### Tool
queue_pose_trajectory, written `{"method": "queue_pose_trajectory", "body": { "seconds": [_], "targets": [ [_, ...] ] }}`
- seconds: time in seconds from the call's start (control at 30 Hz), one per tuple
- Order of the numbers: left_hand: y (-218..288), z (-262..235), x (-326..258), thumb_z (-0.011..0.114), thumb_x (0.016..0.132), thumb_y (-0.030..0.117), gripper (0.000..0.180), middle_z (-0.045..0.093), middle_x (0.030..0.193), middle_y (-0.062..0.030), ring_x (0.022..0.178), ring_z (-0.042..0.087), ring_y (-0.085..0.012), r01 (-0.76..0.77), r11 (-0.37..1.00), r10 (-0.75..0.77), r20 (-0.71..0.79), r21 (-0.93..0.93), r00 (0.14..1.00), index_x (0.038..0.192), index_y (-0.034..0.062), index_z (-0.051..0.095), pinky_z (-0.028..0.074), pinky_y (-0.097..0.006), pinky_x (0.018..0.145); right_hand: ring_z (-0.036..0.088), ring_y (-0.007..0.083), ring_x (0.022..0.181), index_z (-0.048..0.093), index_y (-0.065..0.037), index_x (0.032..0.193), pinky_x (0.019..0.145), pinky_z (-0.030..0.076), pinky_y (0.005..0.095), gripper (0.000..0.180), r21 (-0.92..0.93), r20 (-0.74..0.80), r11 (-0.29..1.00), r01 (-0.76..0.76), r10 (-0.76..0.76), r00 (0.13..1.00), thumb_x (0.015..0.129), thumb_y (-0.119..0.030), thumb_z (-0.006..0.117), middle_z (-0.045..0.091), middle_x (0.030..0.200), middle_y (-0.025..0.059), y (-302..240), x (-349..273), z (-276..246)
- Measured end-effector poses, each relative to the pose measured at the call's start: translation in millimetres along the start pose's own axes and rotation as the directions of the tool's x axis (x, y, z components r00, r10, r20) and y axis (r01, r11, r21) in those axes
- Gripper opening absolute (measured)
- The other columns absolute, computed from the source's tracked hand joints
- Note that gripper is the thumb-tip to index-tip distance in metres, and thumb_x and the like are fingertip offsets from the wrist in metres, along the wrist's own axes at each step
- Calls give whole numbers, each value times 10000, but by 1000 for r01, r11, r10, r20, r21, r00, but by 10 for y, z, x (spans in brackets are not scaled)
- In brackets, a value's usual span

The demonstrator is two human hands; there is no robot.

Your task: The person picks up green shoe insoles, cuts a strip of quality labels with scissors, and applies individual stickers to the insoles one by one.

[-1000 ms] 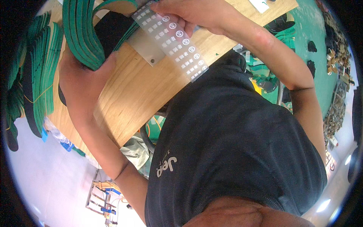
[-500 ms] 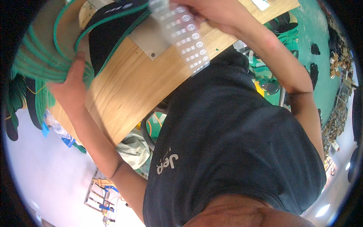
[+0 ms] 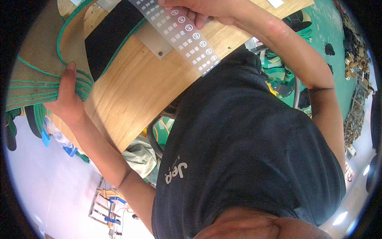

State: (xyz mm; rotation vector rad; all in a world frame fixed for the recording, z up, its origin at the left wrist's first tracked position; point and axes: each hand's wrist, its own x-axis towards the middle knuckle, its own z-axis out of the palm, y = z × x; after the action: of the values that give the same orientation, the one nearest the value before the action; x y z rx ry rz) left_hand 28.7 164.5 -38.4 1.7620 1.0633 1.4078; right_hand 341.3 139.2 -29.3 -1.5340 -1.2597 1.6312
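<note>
My left hand is closed round a thick stack of shoe insoles, tan with green edging, its thumb on top. One tan insole curves up from that stack. Beyond it, a black insole with green edging lies over the table. At the top of the view, my right hand is closed on a clear strip of stickers with repeated white printing. That strip hangs slantwise across the table's near edge, its lower end against the black shirt. The right fingertips are partly cut off by the frame.
A wooden table slopes across the view, with a grey metal plate beneath the strip. More insoles are piled beyond its right side, over a green floor. A pale cloth bag hangs below the near edge.
My right hand and the strip have shifted left, and the strip now lies flatter and clearer. My left hand has lowered slightly with the stack. The black insole's printed mark has left view.
</note>
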Motion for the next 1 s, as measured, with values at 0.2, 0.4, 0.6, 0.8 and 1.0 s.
{"method": "queue_pose_trajectory", "body": {
  "seconds": [0.2, 0.4, 0.6, 0.8, 1.0],
  "targets": [
    [-10, 34, -20, 752, 724, -10, 488, 623, 1138, -136, 1005, 593, -232, -24, 994, 29, -44, 107, 999, 1175, -61, 574, 453, -359, 946, 582, 162, 447, 623, 38, 742, 393, 501, 284, 290, 14, -6, 999, -32, 32, 999, 929, -178, 573, 575, 603, 73, -35, -6, 12],
    [76, 52, -55, 799, 711, 74, 520, 675, 1055, -113, 917, 620, -218, 109, 925, -148, 79, 363, 986, 1167, -65, 590, 479, -334, 882, 578, 162, 439, 615, 34, 746, 391, 501, 290, 298, 33, 26, 999, -7, 6, 1000, 937, -189, 563, 570, 596, 76, 29, 16, -7],
    [356, 445, 46, 812, 688, 219, 656, 693, 1031, -180, 923, 678, -294, -182, 719, -161, 416, 671, 895, 1251, -13, 567, 514, -345, 832, 590, 153, 466, 615, 43, 759, 418, 513, 279, 292, 37, 25, 999, -4, 3, 1000, 936, -180, 553, 566, 583, 74, -41, -121, 21],
    [342, 466, 24, 800, 690, 245, 707, 691, 1053, -203, 990, 675, -328, -223, 691, -110, 405, 688, 908, 1298, -5, 540, 521, -371, 841, 589, 139, 494, 628, 33, 804, 452, 511, 255, 269, 119, -103, 992, 36, -24, 994, 944, -187, 562, 586, 625, 61, 88, -291, -92],
    [261, 395, 28, 794, 698, 250, 702, 693, 1034, -203, 966, 680, -326, -168, 745, -124, 381, 646, 916, 1308, 11, 542, 527, -371, 826, 568, 125, 511, 638, 14, 823, 475, 516, 251, 242, 220, -168, 971, 92, -55, 984, 951, -178, 565, 599, 669, 50, 230, -217, -189]
  ]
}}
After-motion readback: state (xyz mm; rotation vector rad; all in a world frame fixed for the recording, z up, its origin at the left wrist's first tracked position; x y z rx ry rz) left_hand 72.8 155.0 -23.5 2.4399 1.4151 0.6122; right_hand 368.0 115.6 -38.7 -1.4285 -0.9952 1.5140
